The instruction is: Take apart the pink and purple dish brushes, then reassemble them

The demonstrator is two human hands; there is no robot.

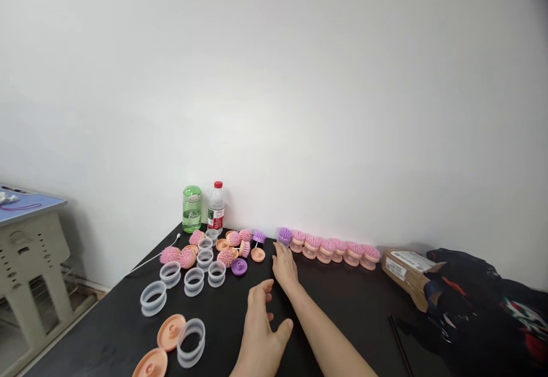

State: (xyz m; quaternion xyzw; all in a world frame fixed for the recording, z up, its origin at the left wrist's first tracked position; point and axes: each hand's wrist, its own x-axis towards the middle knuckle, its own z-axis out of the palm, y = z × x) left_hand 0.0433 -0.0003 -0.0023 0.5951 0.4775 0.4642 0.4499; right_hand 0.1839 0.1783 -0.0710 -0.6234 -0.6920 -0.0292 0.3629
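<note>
My right hand (284, 265) reaches to the back of the table, its fingers at the base of a purple scalp brush (285, 235) and hiding its lower part. This brush stands at the left end of a row of pink scalp brushes (326, 248) along the wall. Nearer to me, my left hand (262, 325) is open above the table with nothing in it, thumb apart from the bent fingers. To its left lie clear plastic rings (194, 281), loose pink bristle heads (225, 257), a peach disc (257, 255), a purple disc (239, 267) and a purple bristle head (259, 237).
A green bottle (192, 210) and a red-capped water bottle (216, 208) stand at the back left of the black table (342, 314). A white cable (148, 260) crosses the left edge. At right lie a cardboard box (409, 274), dark cloth (479, 308) and a thin dark stick (400, 345).
</note>
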